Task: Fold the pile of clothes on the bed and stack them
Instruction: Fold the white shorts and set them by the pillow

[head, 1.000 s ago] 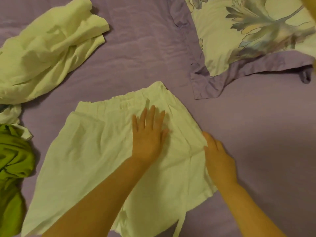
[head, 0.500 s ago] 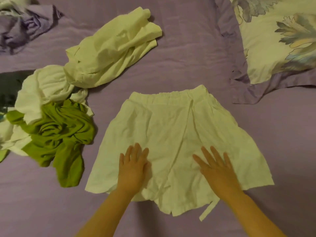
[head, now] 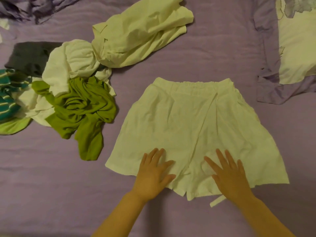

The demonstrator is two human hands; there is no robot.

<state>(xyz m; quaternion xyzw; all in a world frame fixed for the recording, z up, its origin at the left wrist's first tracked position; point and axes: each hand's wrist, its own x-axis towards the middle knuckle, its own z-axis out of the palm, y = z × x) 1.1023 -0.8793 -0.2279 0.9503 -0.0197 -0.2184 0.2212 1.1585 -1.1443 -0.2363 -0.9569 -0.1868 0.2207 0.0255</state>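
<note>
White shorts with an elastic waistband lie spread flat on the purple bed, waistband away from me. My left hand rests flat on the left leg near its hem, fingers straight. My right hand lies flat on the right leg, fingers spread. A white tie strip sticks out below the hem. The unfolded pile lies to the left: a pale yellow garment, a white one, a crumpled green one, a dark grey one and a teal striped one.
A floral pillow with a purple border lies at the upper right, close to the shorts' waistband corner. Crumpled purple fabric sits at the top left. Bare purple bedding stretches along the near edge and between the shorts and the pile.
Both hands slid down the shorts from the waist area to the leg hems, smoothing them flat. The view swung left, bringing the clothes pile into sight.
</note>
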